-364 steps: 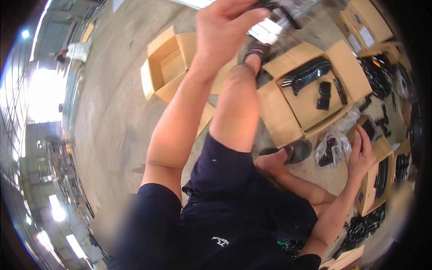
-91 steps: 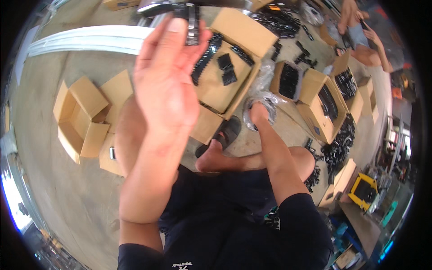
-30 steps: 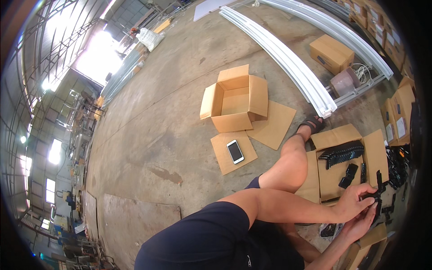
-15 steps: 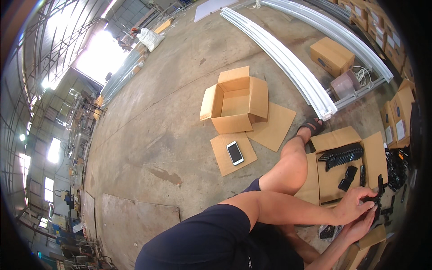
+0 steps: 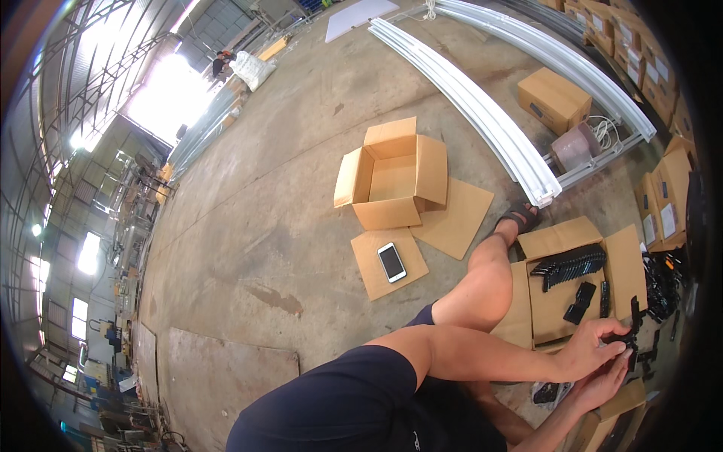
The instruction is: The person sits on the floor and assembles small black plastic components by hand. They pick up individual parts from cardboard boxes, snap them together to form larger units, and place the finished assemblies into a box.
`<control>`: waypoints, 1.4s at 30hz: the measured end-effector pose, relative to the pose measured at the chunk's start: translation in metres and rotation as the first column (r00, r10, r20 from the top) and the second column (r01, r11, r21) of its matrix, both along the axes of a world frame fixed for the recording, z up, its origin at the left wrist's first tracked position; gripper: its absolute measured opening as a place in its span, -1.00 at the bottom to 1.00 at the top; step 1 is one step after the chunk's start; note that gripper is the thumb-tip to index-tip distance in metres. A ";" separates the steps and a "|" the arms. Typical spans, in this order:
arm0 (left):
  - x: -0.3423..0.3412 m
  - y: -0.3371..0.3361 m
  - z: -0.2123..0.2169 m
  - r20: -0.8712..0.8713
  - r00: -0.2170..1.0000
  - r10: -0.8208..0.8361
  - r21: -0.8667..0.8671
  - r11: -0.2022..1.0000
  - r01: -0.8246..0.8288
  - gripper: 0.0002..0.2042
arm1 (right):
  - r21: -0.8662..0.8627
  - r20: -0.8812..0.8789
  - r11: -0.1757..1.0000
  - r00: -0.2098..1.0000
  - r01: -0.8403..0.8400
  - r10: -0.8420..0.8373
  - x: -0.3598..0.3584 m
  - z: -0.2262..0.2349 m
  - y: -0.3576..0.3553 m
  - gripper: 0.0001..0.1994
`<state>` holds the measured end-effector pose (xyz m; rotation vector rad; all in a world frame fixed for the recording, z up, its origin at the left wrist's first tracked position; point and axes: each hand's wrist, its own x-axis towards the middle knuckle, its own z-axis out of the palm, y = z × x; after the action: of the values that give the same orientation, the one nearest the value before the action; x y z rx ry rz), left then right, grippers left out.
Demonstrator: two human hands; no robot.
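Note:
Both my hands are at the lower right, close together on a slim black part [image 5: 636,310], whose exact kind I cannot make out. My left hand [image 5: 586,351] pinches it from above with thumb and fingers. Just below, my right hand [image 5: 602,386] closes on its lower end, partly hidden by the left. Beside them is an open cardboard box [image 5: 623,264]. Inside it lie a neat row of black parts [image 5: 569,265], a loose black piece [image 5: 579,303] and a thin black strip [image 5: 605,299].
A heap of black parts [image 5: 663,290] lies right of the box. Ahead stand another open carton [image 5: 385,214] and a phone [image 5: 392,262] on flat cardboard [image 5: 369,280]. Long white metal profiles [image 5: 482,117] and a closed carton [image 5: 554,98] lie farther off. A person [image 5: 221,65] is far left.
My hands stay on the black part, almost in the same spot, with the part tilted slightly differently. Far off, the person by the white sack has become more visible. The view has shifted slightly.

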<state>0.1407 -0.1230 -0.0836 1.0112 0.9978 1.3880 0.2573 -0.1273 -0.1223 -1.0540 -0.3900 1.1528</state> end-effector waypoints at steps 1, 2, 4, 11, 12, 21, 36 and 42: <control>0.001 0.000 -0.001 0.017 1.000 -0.005 -0.005 1.000 0.005 -0.71 | 0.001 -0.017 1.000 1.000 -0.009 0.009 0.001 0.000 0.000 -0.68; 0.002 0.001 -0.003 0.035 0.999 -0.009 -0.010 1.000 0.009 -0.71 | 0.003 -0.032 1.000 0.999 -0.019 0.020 0.002 -0.001 0.001 -0.68; 0.004 0.000 -0.005 0.079 0.997 -0.019 -0.032 0.999 0.022 -0.70 | 0.022 -0.076 0.997 0.995 -0.070 0.071 0.013 -0.015 0.004 -0.68; 0.005 0.001 -0.006 0.109 0.994 -0.017 -0.003 1.000 0.017 -0.70 | 0.023 -0.099 0.997 0.992 -0.075 0.077 0.004 -0.002 -0.003 -0.72; 0.004 0.001 -0.004 0.107 0.994 -0.026 0.003 1.000 0.026 -0.71 | 0.031 -0.087 0.998 0.995 -0.054 0.057 0.002 0.000 -0.004 -0.74; 0.006 0.001 -0.009 0.112 0.994 -0.020 0.013 1.000 0.019 -0.71 | 0.088 -0.104 0.992 0.989 -0.094 0.103 0.009 -0.009 -0.001 -0.77; 0.013 0.003 -0.008 0.145 0.988 -0.049 -0.013 0.999 0.052 -0.72 | 0.108 -0.144 0.981 0.974 -0.162 0.177 0.022 -0.013 0.002 -0.75; 0.004 -0.001 -0.007 0.179 0.983 -0.040 -0.057 0.997 0.051 -0.72 | 0.129 -0.171 0.975 0.964 -0.183 0.204 0.017 -0.014 -0.004 -0.78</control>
<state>0.1445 -0.1238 -0.0905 0.8442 0.8747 1.3757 0.2741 -0.1317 -0.1366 -0.8161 -0.4136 1.3752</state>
